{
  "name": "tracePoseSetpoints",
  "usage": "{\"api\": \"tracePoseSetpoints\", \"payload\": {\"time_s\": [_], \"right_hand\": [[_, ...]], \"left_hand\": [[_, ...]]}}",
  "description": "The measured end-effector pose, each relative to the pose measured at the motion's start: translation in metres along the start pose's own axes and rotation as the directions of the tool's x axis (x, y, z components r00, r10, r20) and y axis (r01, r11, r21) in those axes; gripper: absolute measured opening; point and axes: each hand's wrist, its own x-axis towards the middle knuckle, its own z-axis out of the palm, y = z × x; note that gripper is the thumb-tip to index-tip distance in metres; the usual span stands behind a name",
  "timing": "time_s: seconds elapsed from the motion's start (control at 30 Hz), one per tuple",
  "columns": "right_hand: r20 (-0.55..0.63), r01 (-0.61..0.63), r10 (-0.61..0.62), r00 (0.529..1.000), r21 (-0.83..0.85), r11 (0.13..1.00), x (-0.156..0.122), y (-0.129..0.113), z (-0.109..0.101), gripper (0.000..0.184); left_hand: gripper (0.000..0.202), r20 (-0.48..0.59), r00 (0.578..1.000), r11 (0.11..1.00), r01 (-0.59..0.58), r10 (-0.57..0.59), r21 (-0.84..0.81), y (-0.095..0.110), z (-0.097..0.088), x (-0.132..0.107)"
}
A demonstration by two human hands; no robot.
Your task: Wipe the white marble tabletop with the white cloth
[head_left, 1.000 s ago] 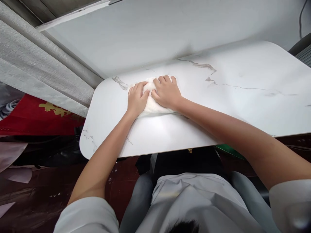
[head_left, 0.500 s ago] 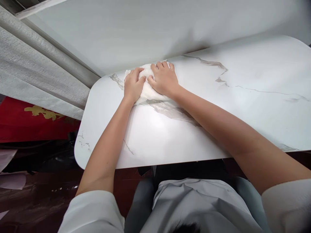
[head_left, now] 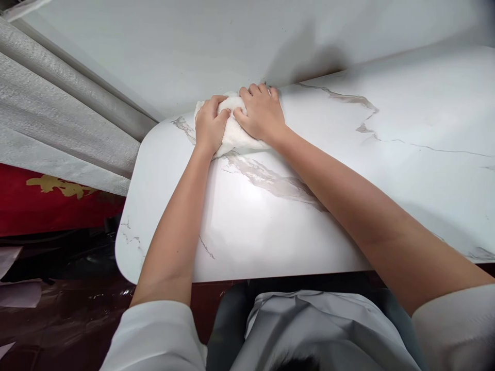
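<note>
Soft, bunched white cloth at far left of white marble-veined bench, against the wall. Left hand and right hand pressing down, fingers curled over it. Probably light, limp, easily gathered anywhere.

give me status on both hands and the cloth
Left hand and right hand both pressed on the white cloth, fingers curled. Cloth bunched at the table's far edge by the wall. Nothing else on the table.
</note>
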Motion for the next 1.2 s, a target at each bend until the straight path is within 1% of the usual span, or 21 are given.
{"api": "tracePoseSetpoints", "payload": {"time_s": [0.07,0.17,0.3,0.37,0.43,0.5,0.6,0.73,0.93,1.1,1.2], "right_hand": [[-0.018,0.013,-0.012,1.000,0.011,1.000,0.001,0.001,0.001,0.085],[-0.003,0.011,-0.011,1.000,-0.010,1.000,0.000,0.001,0.002,0.083],[0.005,0.003,-0.003,1.000,-0.047,0.999,-0.003,-0.002,-0.001,0.088],[0.014,0.008,-0.007,1.000,-0.053,0.999,-0.005,-0.003,-0.003,0.088],[0.035,0.007,-0.005,0.999,-0.059,0.998,-0.008,-0.004,-0.005,0.081],[0.060,0.003,0.001,0.998,-0.064,0.998,-0.012,-0.005,-0.008,0.069],[0.093,0.015,-0.008,0.996,-0.078,0.997,-0.025,-0.009,-0.017,0.052],[0.120,0.038,-0.027,0.992,-0.086,0.996,-0.050,-0.016,-0.030,0.046],[0.103,0.058,-0.049,0.993,-0.092,0.994,-0.100,-0.038,-0.048,0.041],[0.138,0.101,-0.084,0.987,-0.119,0.988,-0.145,-0.062,-0.063,0.042],[0.147,0.144,-0.126,0.981,-0.116,0.983,-0.168,-0.076,-0.068,0.045]], "left_hand": [[0.027,0.003,1.000,1.000,-0.001,0.001,0.015,-0.001,0.000,0.001],[0.027,-0.013,1.000,1.000,0.001,0.000,0.019,-0.002,0.001,0.002],[0.025,-0.029,1.000,1.000,-0.010,0.011,0.022,-0.004,0.002,0.002],[0.025,-0.033,0.999,1.000,-0.015,0.016,0.020,-0.005,0.003,0.002],[0.027,-0.028,0.999,0.999,-0.032,0.032,0.006,-0.008,0.004,0.001],[0.030,-0.024,0.998,0.998,-0.055,0.055,0.000,-0.009,0.004,-0.002],[0.033,-0.017,0.998,0.997,-0.060,0.061,0.042,-0.006,0.003,-0.013],[0.034,-0.002,0.998,0.995,-0.069,0.069,0.079,0.007,-0.002,-0.041],[0.038,0.039,0.997,0.984,-0.078,0.072,0.159,0.023,-0.015,-0.097],[0.039,0.083,0.992,0.975,-0.108,0.094,0.192,0.027,-0.032,-0.150],[0.040,0.096,0.991,0.970,-0.112,0.093,0.215,0.025,-0.044,-0.179]]}}
